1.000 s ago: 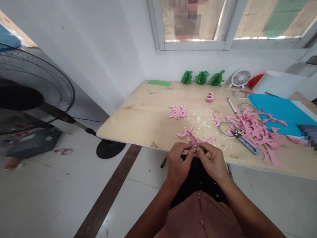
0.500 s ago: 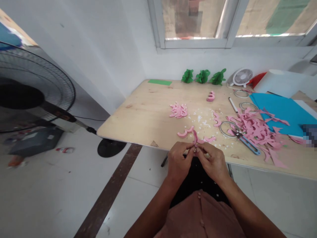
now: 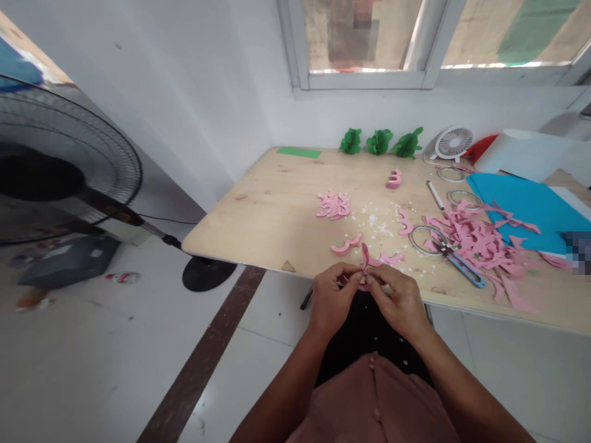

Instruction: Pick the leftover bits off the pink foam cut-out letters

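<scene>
Pink cut-out (image 3: 365,258) looks light and flimsy, best held low near its base, where your left hand (image 3: 333,296) and right hand (image 3: 396,300) pinch it together at the bench (image 3: 249,240) edge.

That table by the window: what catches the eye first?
A heap of pink cutouts, partly over a blue sheet, fills the right side of the table. At the near edge, the left hand and right hand pinch a pink piece. Three green shapes stand along the wall.
</scene>
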The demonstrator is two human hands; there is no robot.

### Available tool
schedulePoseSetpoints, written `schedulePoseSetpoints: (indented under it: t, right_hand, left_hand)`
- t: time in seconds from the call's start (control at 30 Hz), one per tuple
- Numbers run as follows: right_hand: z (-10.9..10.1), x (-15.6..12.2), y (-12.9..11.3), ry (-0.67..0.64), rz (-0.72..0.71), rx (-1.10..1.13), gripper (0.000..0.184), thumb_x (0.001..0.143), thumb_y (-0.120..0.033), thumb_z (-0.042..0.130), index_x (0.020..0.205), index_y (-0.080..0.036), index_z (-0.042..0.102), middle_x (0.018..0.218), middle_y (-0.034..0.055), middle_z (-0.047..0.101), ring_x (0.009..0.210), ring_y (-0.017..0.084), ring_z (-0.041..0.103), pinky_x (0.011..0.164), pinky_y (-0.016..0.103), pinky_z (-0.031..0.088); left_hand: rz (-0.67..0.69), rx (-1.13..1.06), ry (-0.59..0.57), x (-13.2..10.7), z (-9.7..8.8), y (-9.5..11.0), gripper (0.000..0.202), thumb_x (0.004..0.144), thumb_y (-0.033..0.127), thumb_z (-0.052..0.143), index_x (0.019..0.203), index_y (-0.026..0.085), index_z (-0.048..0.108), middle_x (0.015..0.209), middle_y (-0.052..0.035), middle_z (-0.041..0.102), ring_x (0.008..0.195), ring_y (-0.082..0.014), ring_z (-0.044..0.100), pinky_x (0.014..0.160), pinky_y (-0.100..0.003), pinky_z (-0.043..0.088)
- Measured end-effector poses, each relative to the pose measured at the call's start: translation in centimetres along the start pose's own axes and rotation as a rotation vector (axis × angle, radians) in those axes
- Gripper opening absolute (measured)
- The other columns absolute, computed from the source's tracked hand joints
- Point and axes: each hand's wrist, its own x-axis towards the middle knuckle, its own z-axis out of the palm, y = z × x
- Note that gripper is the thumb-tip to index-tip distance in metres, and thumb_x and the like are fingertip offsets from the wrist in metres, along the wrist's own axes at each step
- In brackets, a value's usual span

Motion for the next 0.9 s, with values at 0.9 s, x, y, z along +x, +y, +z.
schedulePoseSetpoints:
  t: [0.9]
  right_hand:
    - [0.0, 0.3, 0.3, 0.011, 0.32, 0.259, 0.024, 0.078, -0.036, 0.053, 0.074, -0.018, 0.067, 0.067, 0.0032, 0.064, 0.062, 0.017, 0.055, 0.056, 0.026, 0.042]
  left_hand:
    - [-0.189, -0.371, 0.05, 0.8, 1.0, -1.0, 0.014, 0.065, 0.025, 0.064, 0.073, 0.014, 0.065, 0.067, -0.0027, 0.066, 0.065, -0.0141, 0.06, 0.062, -0.024, 0.047]
